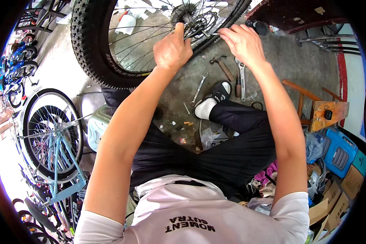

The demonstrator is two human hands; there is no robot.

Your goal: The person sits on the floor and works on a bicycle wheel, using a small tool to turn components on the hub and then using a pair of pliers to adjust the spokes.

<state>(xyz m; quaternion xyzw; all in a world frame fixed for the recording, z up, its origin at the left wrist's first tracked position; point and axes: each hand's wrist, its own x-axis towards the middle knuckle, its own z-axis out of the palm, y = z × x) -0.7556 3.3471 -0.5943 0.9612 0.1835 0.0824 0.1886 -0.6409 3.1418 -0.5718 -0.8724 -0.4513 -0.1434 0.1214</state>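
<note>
A bicycle wheel with a knobby black tire (85, 49) lies across the top, its hub and brake disc (205, 22) between my hands. My left hand (171, 51) is closed at the spokes beside the hub, on a dark slim piece that is mostly hidden. Just right of the disc, my right hand (242, 42) pinches a thin silver tool (214, 34) that reaches toward the hub. On the floor below the wheel are a hammer (224, 67), an adjustable wrench (242, 81) and a spanner (200, 87), near my foot in a black sandal (221, 91).
Several parked bicycles (22, 69) line the left side, with a light-blue bicycle (57, 150) nearest. On the right stand a wooden stool (319, 116), a blue plastic case (339, 152) and cardboard (333, 203). A dark red-brown panel (288, 14) is at top right; small litter is scattered on the floor.
</note>
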